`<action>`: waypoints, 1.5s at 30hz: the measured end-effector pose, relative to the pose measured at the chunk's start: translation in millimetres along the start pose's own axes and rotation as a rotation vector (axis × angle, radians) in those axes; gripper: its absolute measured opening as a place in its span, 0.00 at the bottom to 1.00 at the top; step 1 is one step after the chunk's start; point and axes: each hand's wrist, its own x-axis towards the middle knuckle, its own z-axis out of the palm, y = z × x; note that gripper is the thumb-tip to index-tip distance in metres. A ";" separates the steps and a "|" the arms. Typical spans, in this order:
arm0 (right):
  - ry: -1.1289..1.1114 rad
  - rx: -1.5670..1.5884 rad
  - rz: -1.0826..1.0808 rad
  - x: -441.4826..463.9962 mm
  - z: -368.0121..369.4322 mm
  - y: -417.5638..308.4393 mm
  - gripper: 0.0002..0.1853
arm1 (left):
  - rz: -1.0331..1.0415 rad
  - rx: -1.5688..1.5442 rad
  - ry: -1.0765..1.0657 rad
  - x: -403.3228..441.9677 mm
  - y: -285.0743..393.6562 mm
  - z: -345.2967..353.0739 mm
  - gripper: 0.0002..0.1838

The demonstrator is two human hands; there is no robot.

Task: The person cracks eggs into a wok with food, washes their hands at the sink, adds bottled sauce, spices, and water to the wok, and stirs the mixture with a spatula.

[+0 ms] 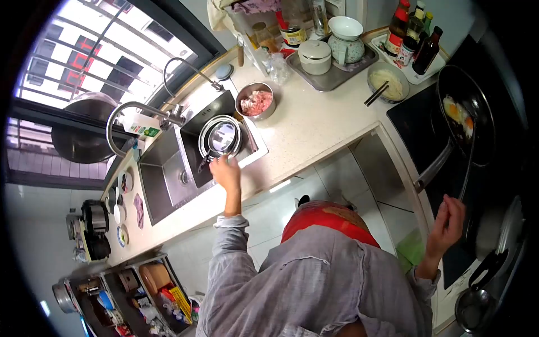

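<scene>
My right hand (447, 222) clamps a spatula (469, 163), apparently frying eggs (459, 116); turning seems called for. My left hand (227, 174), at sink metalware (222, 136): grip I cannot tell.

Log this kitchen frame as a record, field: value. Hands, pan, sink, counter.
left hand: left hand at the edge of stacked round vessels; grip unclear
right hand: right hand holding a long utensil
pan: pan over the black cooktop, eggs inside, utensil reaching in
sink: double sink; vessels in the basin nearer the cooktop
counter: counter bears a metal bowl of pink, chopped, meat-like food by the sink, and a pale-filled bowl with chopsticks near the cooktop
</scene>
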 end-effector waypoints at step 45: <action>0.025 -0.098 0.527 -96.5 42.1 -18.1 0.04 | -0.123 -1.106 -1.249 66.9 176.5 -224.7 0.27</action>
